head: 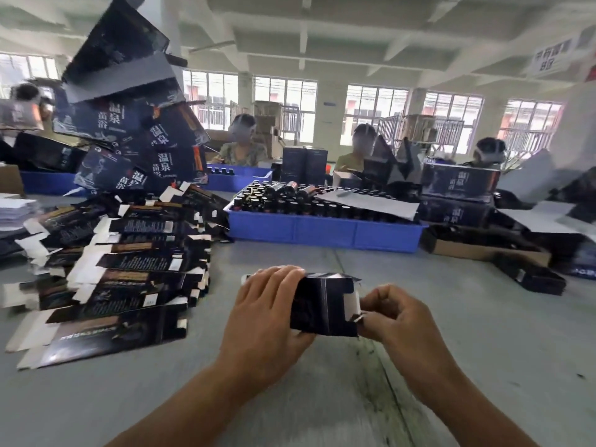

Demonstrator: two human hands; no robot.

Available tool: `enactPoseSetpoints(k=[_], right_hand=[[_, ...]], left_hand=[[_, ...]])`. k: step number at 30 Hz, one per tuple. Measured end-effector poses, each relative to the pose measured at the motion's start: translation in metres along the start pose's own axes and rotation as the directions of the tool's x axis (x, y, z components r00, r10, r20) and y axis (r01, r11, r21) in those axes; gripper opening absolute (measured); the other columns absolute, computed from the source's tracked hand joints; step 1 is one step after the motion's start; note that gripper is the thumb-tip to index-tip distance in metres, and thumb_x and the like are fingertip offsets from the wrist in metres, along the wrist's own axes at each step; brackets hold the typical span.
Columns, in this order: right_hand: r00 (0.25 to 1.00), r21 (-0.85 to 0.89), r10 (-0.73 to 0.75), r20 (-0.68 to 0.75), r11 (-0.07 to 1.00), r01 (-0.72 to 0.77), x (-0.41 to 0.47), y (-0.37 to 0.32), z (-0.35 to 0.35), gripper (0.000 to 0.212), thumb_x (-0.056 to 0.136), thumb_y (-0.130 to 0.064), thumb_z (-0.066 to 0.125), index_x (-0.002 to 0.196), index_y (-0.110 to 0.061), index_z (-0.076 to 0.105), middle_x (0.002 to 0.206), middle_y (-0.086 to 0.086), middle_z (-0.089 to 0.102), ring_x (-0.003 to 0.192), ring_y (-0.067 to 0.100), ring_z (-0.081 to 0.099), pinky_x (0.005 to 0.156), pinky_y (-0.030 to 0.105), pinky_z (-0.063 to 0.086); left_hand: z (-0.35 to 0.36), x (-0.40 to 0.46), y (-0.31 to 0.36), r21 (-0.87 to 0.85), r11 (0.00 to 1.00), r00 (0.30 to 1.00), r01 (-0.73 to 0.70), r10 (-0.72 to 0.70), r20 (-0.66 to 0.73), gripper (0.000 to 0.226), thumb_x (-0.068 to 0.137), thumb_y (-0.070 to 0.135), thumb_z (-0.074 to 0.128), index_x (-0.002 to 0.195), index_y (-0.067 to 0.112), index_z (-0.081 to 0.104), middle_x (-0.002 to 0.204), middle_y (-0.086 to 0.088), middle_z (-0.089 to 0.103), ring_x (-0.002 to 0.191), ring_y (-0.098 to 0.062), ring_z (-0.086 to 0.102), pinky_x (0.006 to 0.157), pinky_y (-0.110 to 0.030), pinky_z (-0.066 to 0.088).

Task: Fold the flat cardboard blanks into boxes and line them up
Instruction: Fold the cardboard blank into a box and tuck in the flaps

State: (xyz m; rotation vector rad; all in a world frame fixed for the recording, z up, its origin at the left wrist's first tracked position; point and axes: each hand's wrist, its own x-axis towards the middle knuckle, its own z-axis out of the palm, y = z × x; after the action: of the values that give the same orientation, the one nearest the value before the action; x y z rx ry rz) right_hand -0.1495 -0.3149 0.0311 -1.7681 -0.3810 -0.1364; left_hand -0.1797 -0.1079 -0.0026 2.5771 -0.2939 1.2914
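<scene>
A dark cardboard blank, partly opened into a box shape, is held above the grey table in front of me. My left hand wraps around its left side, fingers over the top edge. My right hand pinches a small white flap at the blank's right end. A spread pile of flat dark blanks with white flaps lies on the table to the left. Behind it leans a tall heap of folded dark boxes with white characters.
A blue tray full of dark bottles stands at the middle back. Folded boxes and a brown carton sit at the right. A second blue tray is further back. Several people sit across the table.
</scene>
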Motion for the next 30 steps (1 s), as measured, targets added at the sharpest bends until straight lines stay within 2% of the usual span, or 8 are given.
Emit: enactPoseSetpoints(k=[4,7,11,17,20,23,27,30], right_hand=[[0.995,0.026,-0.104,0.009,0.994,0.104,-0.015,-0.002,0.0,0.02,0.077,-0.011,0.074,0.077,-0.028,0.063,0.082,0.013,0.069,0.082,0.037,0.066,0.077,0.055,0.058],[0.991,0.013,-0.131,-0.024,0.991,0.131,-0.018,0.0,-0.004,0.023,0.083,-0.011,0.076,0.077,-0.028,0.061,0.083,0.012,0.07,0.081,0.034,0.068,0.077,0.057,0.058],[0.989,0.037,-0.145,-0.035,0.989,0.146,-0.02,0.0,-0.01,0.018,0.085,-0.021,0.076,0.077,-0.024,0.06,0.086,0.011,0.072,0.082,0.032,0.07,0.077,0.056,0.059],[0.977,-0.076,-0.209,-0.05,0.976,0.205,-0.017,0.002,-0.011,0.034,0.094,-0.006,0.066,0.078,-0.037,0.065,0.084,-0.01,0.075,0.077,0.014,0.072,0.073,0.045,0.062],[0.969,-0.103,-0.244,-0.036,0.965,0.239,-0.017,0.0,-0.01,0.036,0.096,-0.009,0.064,0.089,-0.043,0.07,0.088,-0.017,0.074,0.082,0.008,0.072,0.073,0.038,0.063],[0.976,-0.08,-0.219,0.013,0.972,0.22,-0.017,0.001,-0.011,0.022,0.098,-0.018,0.064,0.11,-0.034,0.072,0.095,-0.012,0.076,0.087,0.009,0.073,0.073,0.037,0.063],[0.968,-0.075,-0.232,0.092,0.968,0.239,-0.016,0.001,-0.014,0.036,0.094,-0.011,0.068,0.122,-0.033,0.069,0.103,-0.008,0.075,0.089,0.011,0.073,0.073,0.029,0.061],[0.958,-0.096,-0.265,0.11,0.957,0.276,-0.019,0.0,-0.013,0.043,0.094,-0.009,0.068,0.126,-0.037,0.064,0.11,-0.015,0.072,0.09,0.006,0.072,0.069,0.02,0.057]], left_hand=[[-0.002,-0.003,0.003,0.024,1.0,1.0,0.001,-0.001,0.017,0.075,0.078,0.055,0.06,0.139,0.016,0.041,0.137,-0.002,0.054,0.129,-0.023,0.047,0.11,-0.044,0.041],[-0.001,-0.004,0.005,0.031,0.999,1.0,-0.021,0.021,0.022,0.074,0.08,0.053,0.059,0.14,0.015,0.041,0.137,-0.003,0.054,0.13,-0.024,0.046,0.111,-0.044,0.039],[0.001,-0.006,0.005,0.048,0.997,0.998,-0.056,0.056,0.01,0.074,0.082,0.052,0.059,0.142,0.014,0.041,0.138,-0.004,0.052,0.13,-0.025,0.046,0.113,-0.042,0.033],[0.0,-0.006,0.009,0.019,0.989,0.989,-0.149,0.149,0.012,0.075,0.084,0.048,0.059,0.147,0.014,0.038,0.137,-0.007,0.05,0.128,-0.029,0.046,0.111,-0.041,0.034],[-0.002,-0.006,0.01,0.007,0.985,0.985,-0.17,0.17,0.017,0.076,0.083,0.046,0.063,0.147,0.014,0.039,0.138,-0.008,0.05,0.126,-0.031,0.05,0.106,-0.046,0.042],[-0.004,-0.007,0.011,0.017,0.98,0.98,-0.196,0.196,0.041,0.078,0.084,0.047,0.062,0.15,0.016,0.035,0.146,-0.007,0.047,0.129,-0.031,0.05,0.106,-0.047,0.043],[-0.008,-0.005,0.013,0.059,0.963,0.963,-0.264,0.26,0.079,0.075,0.088,0.045,0.063,0.153,0.029,0.029,0.149,-0.012,0.045,0.132,-0.035,0.047,0.106,-0.053,0.043],[-0.011,-0.002,0.015,0.106,0.95,0.954,-0.293,0.283,0.099,0.063,0.094,0.046,0.051,0.152,0.038,0.029,0.148,-0.016,0.043,0.133,-0.037,0.043,0.107,-0.056,0.042]])
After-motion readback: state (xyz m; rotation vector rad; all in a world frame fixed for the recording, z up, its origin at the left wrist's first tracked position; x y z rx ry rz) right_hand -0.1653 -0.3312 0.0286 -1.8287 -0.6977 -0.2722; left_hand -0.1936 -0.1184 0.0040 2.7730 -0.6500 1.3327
